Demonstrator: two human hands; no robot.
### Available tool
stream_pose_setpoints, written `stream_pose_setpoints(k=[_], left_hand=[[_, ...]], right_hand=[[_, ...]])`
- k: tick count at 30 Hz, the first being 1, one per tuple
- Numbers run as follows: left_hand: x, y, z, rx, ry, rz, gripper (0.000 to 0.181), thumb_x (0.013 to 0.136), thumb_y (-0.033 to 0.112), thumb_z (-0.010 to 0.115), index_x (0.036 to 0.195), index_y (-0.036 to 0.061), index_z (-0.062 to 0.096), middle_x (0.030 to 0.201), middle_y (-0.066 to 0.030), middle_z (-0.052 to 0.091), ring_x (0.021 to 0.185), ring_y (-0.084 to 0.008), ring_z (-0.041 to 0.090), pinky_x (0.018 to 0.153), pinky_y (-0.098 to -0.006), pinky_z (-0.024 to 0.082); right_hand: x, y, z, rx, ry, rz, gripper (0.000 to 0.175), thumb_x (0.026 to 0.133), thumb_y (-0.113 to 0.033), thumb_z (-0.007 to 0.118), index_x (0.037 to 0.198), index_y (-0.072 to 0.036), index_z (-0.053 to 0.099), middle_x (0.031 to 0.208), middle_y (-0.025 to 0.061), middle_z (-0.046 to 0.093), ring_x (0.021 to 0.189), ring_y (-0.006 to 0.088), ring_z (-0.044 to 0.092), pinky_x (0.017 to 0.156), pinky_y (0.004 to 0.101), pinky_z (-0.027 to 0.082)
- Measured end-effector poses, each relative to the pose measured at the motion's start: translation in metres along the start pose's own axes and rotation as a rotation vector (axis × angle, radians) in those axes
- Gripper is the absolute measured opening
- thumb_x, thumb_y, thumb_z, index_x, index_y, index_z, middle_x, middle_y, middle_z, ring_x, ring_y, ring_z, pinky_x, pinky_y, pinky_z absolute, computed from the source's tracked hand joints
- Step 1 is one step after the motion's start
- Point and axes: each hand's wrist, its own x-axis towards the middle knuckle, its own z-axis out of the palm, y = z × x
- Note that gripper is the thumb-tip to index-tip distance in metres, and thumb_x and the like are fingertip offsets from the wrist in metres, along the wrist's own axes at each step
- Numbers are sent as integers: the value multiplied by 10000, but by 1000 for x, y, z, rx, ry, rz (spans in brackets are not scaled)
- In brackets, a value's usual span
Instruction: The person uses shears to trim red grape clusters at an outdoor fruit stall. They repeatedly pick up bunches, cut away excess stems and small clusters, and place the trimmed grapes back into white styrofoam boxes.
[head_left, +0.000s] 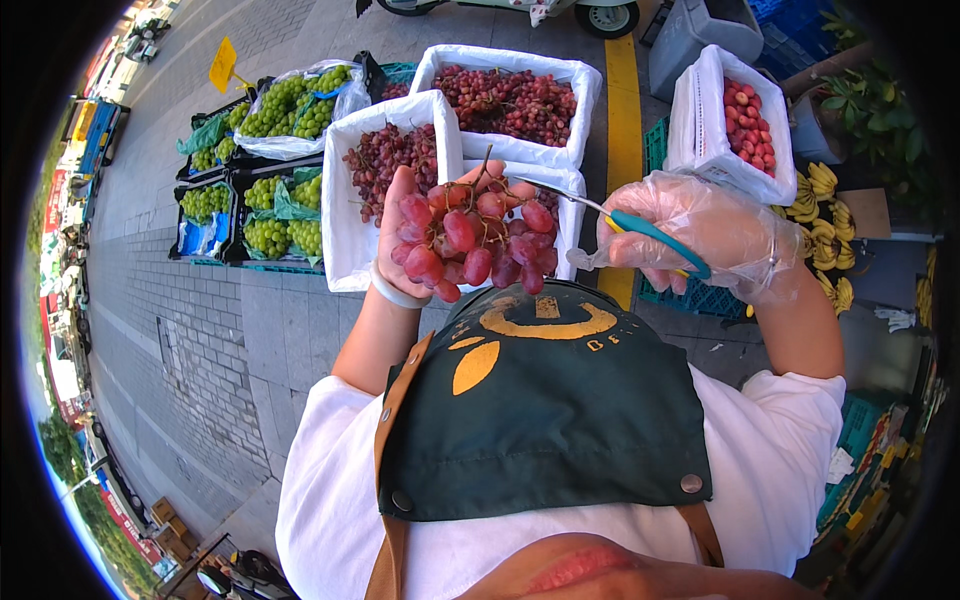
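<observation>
A bunch of red grapes (478, 240) rests in my left hand (397, 232), which is bare and cupped beneath it, with a pale bangle at the wrist. The bunch's brown stem points up and away from me. My right hand (675, 225) wears a clear plastic glove and holds scissors (651, 234) with teal and yellow handles. Their metal blades reach left to the upper right side of the bunch; whether they touch a stem is hard to tell. Below the hands are white foam boxes of red grapes (397, 161), (510, 105), partly hidden by the bunch.
Crates of green grapes (289, 109) stand at left, with a yellow sign (223, 65) behind. To the right are a foam box of red fruit (748, 127), bananas (823, 225) and a grey bin (694, 49). A scooter (600, 16) is parked beyond the boxes.
</observation>
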Motion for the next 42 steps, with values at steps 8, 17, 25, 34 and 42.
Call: stream_pose_setpoints(k=[8,17,25,34,42], left_hand=[[2,4,-3,45,49,7,934,894,769,264,1498,60,331,1510,-239,360,1392,-390,371,1168,-514,251],[0,7,-3,21,132,25,919,901,745,277,1509,56,312,1516,-240,350,1384,-414,374,1146,-535,297],[-3,12,-4,-17,165,26,894,912,733,264,1505,67,325,1510,-240,358,1372,-433,383,1142,-548,297],[-4,11,-6,2,138,20,885,933,721,196,1491,48,335,1493,-239,384,1370,-417,392,1144,-539,300],[-7,11,-1,-56,96,9,882,933,720,197,1474,39,346,1480,-230,403,1377,-392,393,1141,-533,309]], right_hand=[[-9,-12,4,-16,-81,45,537,850,-544,703,959,-22,636,719,63,643,624,113,628,508,203,471],[4,-21,12,-73,-15,90,607,887,-633,599,859,-27,618,646,63,643,484,108,589,444,216,461],[4,-29,14,-71,-3,134,490,913,-502,628,886,-13,621,646,85,658,477,107,592,436,208,456],[12,-27,17,-16,-11,102,534,905,-566,624,847,-35,634,579,50,621,444,92,564,417,211,432],[-1,-16,12,-692,340,-264,481,837,-475,737,935,-24,602,717,97,610,609,170,554,585,275,426]])
